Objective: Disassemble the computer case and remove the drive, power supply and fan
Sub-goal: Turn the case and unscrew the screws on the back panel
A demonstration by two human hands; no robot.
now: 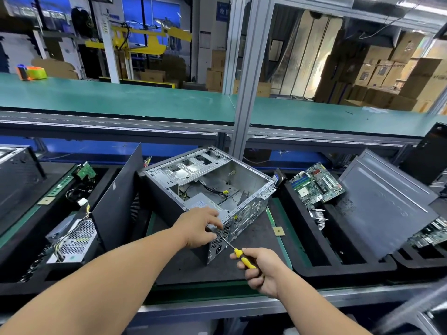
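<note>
nearest: right hand (260,272), fingers curled round the yellow-and-black handle of a screwdriver (243,257); shaft angled up-left, tip at the rear panel of the computer case (208,189), close beside the left fingertips.

next: left hand (199,227), laid over the near top corner of the case at its rear panel; fingers (215,223) bent over the edge and pressing on the metal, thumb side by the perforated grille. whether anything small pinched there: cannot tell.

computer case: side panel off, lying open side up on a dark foam mat (200,264), turned at a slant; rear panel with power socket toward the near edge. inside: power supply (199,201), grey box at the near corner just beyond the left hand; loose cables (217,192) with yellow plugs across the floor; bare drive cage (191,165) at the far left end.

room around: bare mat on the near and right sides of the case; tall black panel (118,199) standing close on the left.

left tray: removed power supply unit (72,240) with wire bundle, small green circuit board (85,172) further back.

right tray: motherboard (316,183) leaning, grey side panel (384,204) propped beside it.

far: green shelf (121,97) on an aluminium upright (244,97); orange-and-green tape dispenser (31,72) at its left end; stacked cardboard boxes (387,76) beyond.
</note>
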